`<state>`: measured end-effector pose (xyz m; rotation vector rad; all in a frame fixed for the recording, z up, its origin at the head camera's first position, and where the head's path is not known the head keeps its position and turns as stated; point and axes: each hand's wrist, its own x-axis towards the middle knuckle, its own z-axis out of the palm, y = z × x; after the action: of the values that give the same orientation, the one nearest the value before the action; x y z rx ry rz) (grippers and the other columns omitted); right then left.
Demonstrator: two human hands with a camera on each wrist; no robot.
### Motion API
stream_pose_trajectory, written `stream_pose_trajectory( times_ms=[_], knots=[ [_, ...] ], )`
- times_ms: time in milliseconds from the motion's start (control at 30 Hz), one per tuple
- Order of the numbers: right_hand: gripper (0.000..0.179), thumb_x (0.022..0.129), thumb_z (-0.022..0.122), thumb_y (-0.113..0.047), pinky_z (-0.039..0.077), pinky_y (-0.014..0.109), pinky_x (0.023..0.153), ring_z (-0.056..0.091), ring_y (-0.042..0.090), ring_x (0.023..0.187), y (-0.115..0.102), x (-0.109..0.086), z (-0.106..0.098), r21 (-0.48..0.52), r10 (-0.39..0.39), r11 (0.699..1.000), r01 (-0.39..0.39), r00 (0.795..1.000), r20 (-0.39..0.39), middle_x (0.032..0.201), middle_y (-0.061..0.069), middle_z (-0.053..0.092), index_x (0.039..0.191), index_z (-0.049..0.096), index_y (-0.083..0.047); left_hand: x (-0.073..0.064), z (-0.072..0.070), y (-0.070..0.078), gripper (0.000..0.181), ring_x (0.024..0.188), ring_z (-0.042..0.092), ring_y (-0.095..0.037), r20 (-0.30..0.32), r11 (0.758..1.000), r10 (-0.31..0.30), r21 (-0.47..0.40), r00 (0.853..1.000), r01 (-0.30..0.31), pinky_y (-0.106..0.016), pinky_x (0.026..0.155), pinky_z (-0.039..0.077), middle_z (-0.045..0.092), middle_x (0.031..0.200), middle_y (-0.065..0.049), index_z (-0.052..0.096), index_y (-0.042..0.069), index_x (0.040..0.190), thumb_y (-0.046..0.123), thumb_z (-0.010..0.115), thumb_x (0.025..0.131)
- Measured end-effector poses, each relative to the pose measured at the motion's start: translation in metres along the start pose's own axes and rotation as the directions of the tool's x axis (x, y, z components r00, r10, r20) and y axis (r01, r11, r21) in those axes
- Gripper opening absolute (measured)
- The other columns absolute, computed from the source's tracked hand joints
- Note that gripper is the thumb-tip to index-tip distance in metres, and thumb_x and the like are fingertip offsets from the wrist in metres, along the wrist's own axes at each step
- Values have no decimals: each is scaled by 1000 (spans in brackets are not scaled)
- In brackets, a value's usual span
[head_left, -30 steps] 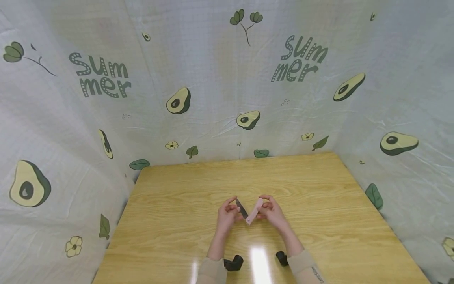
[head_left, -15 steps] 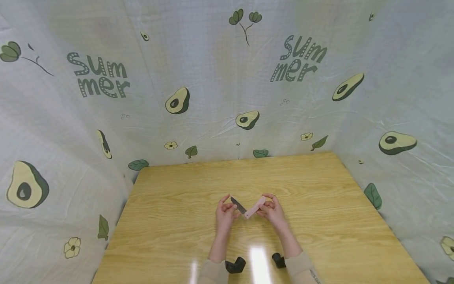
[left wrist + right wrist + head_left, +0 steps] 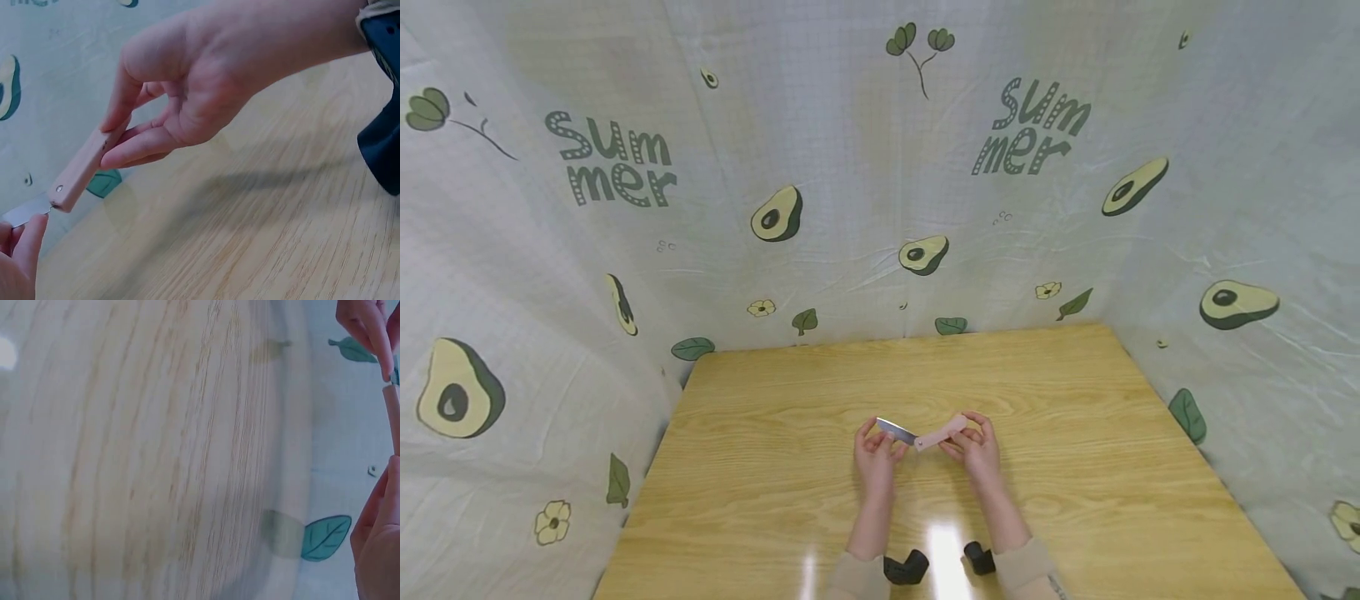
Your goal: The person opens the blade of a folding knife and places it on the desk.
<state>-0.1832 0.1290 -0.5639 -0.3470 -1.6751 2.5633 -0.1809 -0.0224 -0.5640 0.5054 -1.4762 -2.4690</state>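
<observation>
Pinched at both ends: left hand (image 3: pixel 875 460) on the blade (image 3: pixel 898 432), right hand (image 3: pixel 981 458) on the handle (image 3: pixel 940 436)

Nearest are beige sleeves (image 3: pixel 859 577), with black mounts (image 3: pixel 907 569) beside the wrists. Past them, the knife (image 3: pixel 922 442) is held up over the table (image 3: pixel 1060 417), apart from its surface. The left hand grasps the flat of the grey blade; the right hand grasps the pink handle toward its end. Blade and handle meet at a pivot (image 3: pixel 59 188) between the hands, making a wide, shallow V. Bright glare (image 3: pixel 948 562) marks the wood-grained top near the sleeves. Beyond the far edge hangs pale cloth (image 3: pixel 850 133) printed with avocados, leaves and "summer".
</observation>
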Motion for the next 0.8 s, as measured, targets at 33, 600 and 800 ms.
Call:
stream_pose_trajectory(
  times_ms=[33,600,800],
  knots=[
    [47,93,49,13,61,30,81,65,15,80,1,-1,1,14,-8,1000,8,1000,-11,92,9,55,135,32,5,-1,1,0,46,83,62,-16,-13,1000,-3,-13,1000,3,-32,73,63,47,93,-10,39,-10,136,-12,52,91],
    [36,96,48,9,58,33,89,66,15,86,2,-10,14,267,6,963,28,992,-127,97,7,55,126,37,-9,-6,13,-5,31,93,55,-23,-94,987,-23,-159,995,8,-34,86,59,41,101,-15,38,-11,123,-12,47,94],
    [35,96,46,9,56,34,93,65,16,88,1,-13,20,285,19,958,28,987,-162,101,9,52,122,34,-11,-8,17,-8,31,97,54,-24,-125,977,-54,-211,991,27,-34,90,58,40,110,-19,35,-10,125,-9,45,96]
  ],
)
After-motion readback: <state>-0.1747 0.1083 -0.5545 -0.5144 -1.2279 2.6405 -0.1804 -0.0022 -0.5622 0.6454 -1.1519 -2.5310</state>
